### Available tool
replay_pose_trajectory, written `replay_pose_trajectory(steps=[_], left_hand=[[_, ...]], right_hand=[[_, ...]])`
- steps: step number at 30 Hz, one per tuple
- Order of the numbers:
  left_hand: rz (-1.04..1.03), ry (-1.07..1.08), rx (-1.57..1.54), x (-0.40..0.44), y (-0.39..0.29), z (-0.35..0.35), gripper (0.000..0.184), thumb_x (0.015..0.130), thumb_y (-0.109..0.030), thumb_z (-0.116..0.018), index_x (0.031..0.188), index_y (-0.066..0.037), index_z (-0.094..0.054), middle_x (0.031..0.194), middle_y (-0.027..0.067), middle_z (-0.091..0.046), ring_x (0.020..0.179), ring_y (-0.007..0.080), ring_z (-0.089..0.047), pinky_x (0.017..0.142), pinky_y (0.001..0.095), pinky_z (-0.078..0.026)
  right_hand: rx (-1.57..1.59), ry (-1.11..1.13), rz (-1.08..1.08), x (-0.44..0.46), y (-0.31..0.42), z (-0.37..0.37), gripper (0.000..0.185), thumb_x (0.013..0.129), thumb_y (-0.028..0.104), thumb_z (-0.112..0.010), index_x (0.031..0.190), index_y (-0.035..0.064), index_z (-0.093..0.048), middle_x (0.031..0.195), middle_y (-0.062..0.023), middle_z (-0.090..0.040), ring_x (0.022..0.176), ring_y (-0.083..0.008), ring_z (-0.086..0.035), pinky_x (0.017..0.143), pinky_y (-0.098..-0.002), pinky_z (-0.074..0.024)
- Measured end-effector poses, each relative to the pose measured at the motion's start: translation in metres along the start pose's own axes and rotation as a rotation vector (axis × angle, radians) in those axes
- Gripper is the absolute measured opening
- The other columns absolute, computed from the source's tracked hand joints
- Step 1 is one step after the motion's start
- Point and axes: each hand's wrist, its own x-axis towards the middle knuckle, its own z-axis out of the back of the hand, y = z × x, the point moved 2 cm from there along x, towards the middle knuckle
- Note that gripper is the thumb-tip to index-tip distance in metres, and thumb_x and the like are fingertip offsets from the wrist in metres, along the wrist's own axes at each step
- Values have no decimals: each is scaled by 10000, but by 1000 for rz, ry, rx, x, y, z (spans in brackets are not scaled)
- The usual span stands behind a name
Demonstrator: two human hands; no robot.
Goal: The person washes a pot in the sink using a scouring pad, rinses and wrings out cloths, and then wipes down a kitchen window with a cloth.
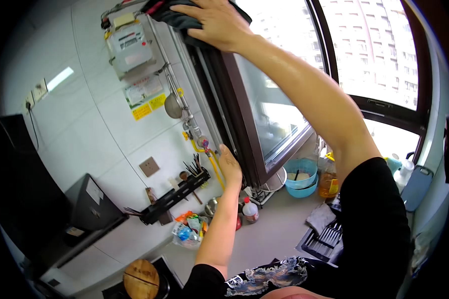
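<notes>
High up at the top of the view, my right hand (217, 22) lies spread on a dark cloth (177, 19), pressing it against the top of the open window sash. Lower down, my left hand (230, 167) rests against the edge of the dark brown window frame (247, 134), beside the yellow gas pipe. Its fingers are mostly hidden behind the wrist and frame. The glass pane (279, 109) of the sash lies between my two arms.
On the tiled wall are a gas meter (130, 49), a hanging strainer (173, 105) and a black rack (174, 197). The counter (272, 234) holds a red-capped bottle (250, 212), blue bowls (302, 174), an oil bottle (328, 182) and plastic bags (189, 231). A wooden lid (141, 280) is lower left.
</notes>
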Motion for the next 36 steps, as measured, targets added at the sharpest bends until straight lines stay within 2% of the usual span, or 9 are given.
replay_pose_trajectory(steps=[2,3,6,12,14,18,25,29,36], left_hand=[[43,6,-132,-1,-2,-1,552,1051,-564,-282,728,-118,-312,729,-39,-325,687,93,-325,596,306,-319],[32,21,-111,0,2,-1,552,1051,-564,-282,728,-118,-312,729,-39,-325,687,93,-325,596,306,-319],[66,31,-256,0,2,0,548,1055,-542,-315,904,-54,-515,900,-3,-516,851,104,-465,782,270,-427],[-27,158,-289,0,-15,-8,577,1060,-508,-325,1284,-25,-549,1178,85,-624,1038,175,-602,960,333,-472],[164,215,-562,0,-25,-10,631,1047,-549,-312,1309,-18,-532,1214,98,-612,1066,182,-597,981,344,-465],[-17,94,-354,-11,-17,-6,726,1026,-590,-298,1384,24,-447,1322,131,-556,1172,211,-548,1027,324,-431],[112,151,-313,-6,-10,0,710,1028,-589,-307,1424,-8,-407,1395,99,-503,1226,211,-515,1052,327,-407],[39,99,-240,-7,-1,6,731,1020,-604,-321,1430,-4,-392,1382,101,-511,1215,213,-522,1053,327,-410],[16,23,-291,-6,-2,-1,776,1013,-615,-335,1443,31,-358,1395,120,-481,1249,224,-488,1088,331,-372]], right_hand=[[32,-157,-97,-8,5,-11,625,836,243,-619,1424,89,-473,1567,-206,-286,1462,-424,-199,1187,-554,-196],[27,-226,-175,-27,11,-23,716,771,213,-688,1449,233,-462,1577,-137,-295,1439,-428,-259,1202,-547,-190],[246,-101,-302,-119,52,-7,768,757,165,-717,1469,186,-429,1595,-162,-225,1448,-468,-198,1190,-572,-192],[363,79,-416,-314,117,-14,704,763,332,-713,1400,117,-504,1534,-241,-318,1442,-460,-240,1186,-597,-141],[380,62,-469,-305,115,-11,692,785,383,-674,1396,104,-507,1548,-241,-301,1457,-439,-230,1189,-589,-119],[369,-2,-350,-193,58,2,723,818,339,-639,1470,122,-413,1592,-219,-219,1480,-421,-179,1198,-565,-127],[139,-288,-239,-39,-77,-23,575,926,410,-531,1459,216,-435,1558,-80,-360,1454,-327,-286,1198,-529,-184],[23,-376,-651,-129,-186,-36,509,930,370,-529,1406,191,-518,1546,-76,-389,1428,-278,-337,1182,-433,-236],[-73,-196,-1472,-445,-274,-75,800,945,629,-354,1507,60,-346,1564,-183,-323,1406,-358,-365,1171,-424,-255]])
